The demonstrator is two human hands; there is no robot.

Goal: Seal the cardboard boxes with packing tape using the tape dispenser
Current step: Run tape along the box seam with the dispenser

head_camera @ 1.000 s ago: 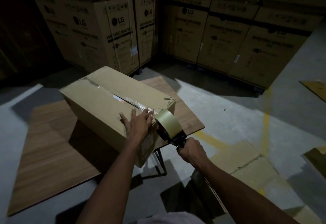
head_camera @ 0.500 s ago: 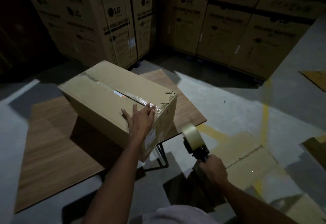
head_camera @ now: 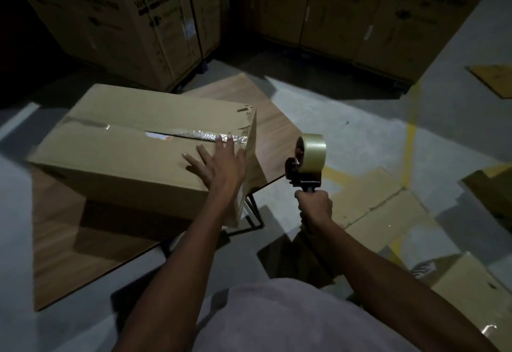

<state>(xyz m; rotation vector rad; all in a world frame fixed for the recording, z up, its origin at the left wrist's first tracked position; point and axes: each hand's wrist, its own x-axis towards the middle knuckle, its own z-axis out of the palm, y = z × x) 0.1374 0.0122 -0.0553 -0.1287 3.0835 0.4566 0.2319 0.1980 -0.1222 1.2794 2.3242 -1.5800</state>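
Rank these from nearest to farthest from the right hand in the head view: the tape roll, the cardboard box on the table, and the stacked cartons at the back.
1. Tape roll, on the dispenser, just above the right hand.
2. Cardboard box, on the table to the left.
3. Stacked cartons, far back.

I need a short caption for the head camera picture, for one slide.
Left hand flat on the taped cardboard box; right hand holds the tape dispenser clear of it.
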